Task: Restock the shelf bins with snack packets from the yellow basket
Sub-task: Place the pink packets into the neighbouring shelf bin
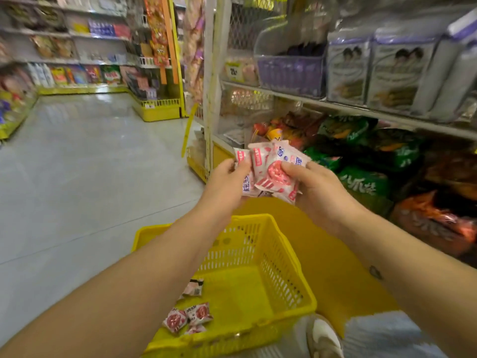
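Observation:
Both my hands hold a bunch of small pink-and-white snack packets [268,171] above the yellow basket [291,288]. My left hand [227,182] grips the left side of the bunch, thumb on top. My right hand [315,187] grips the right side, fingers curled round the packets. A few more of the same packets [189,316] lie in the basket's near left corner. The shelf bins [291,73] stand to the right, one purple bin on the upper shelf.
The lower shelf on the right holds green, red and orange snack bags [366,161]. Purple-and-white packs [371,71] fill the upper shelf. The basket sits on a yellow base by the shelf. A grey tiled aisle floor [85,156] stretches left. My white shoe [322,337] is below the basket.

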Demonstrator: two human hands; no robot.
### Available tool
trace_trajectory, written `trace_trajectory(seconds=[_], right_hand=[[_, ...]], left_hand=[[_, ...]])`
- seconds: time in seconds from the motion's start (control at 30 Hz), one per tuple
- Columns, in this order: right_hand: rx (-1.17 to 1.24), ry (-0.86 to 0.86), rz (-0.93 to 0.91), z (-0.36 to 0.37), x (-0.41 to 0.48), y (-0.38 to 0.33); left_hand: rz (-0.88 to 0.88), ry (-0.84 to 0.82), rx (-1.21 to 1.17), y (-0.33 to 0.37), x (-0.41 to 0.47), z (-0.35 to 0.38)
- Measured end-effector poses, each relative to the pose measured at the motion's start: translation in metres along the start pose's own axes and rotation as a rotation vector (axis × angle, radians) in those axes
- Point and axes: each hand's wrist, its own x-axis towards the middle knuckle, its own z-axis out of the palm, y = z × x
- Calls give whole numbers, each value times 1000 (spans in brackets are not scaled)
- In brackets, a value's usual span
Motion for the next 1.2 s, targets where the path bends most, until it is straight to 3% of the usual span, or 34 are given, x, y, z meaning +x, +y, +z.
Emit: trace_trajectory(seconds=[0.1,0.4,0.57,0.8,0.9,0.97,1.03,1.1,1.17,1.2], right_hand=[[-45,27,-147,2,-23,-27],[-309,23,-398,-26,-77,-107],[-421,180,-486,-73,-110,-166],[-483,281,-591,-124,-149,-243],[-649,349,-549,-150,-163,-276],[-896,500,-522,-170,-172,-301],[-1280,732,-402,-187,-178,-324],[-1513,887,-244,-198,-180,-339],[-1679,945,-74,-206,-175,-347],[-1782,952,19,-208,-171,-348]], left_hand=[[9,-126,-126,36,-20,28],[331,-339,-15,107,-58,113],[242,-673,-208,151,-65,166],[296,-940,-154,204,-86,255],[303,-953,-182,218,-89,293],[360,-914,-52,222,-87,316],[613,-793,304,222,-79,337],[924,-641,665,218,-70,351],[1055,-547,816,211,-63,361],[1046,-519,783,206,-60,364]])
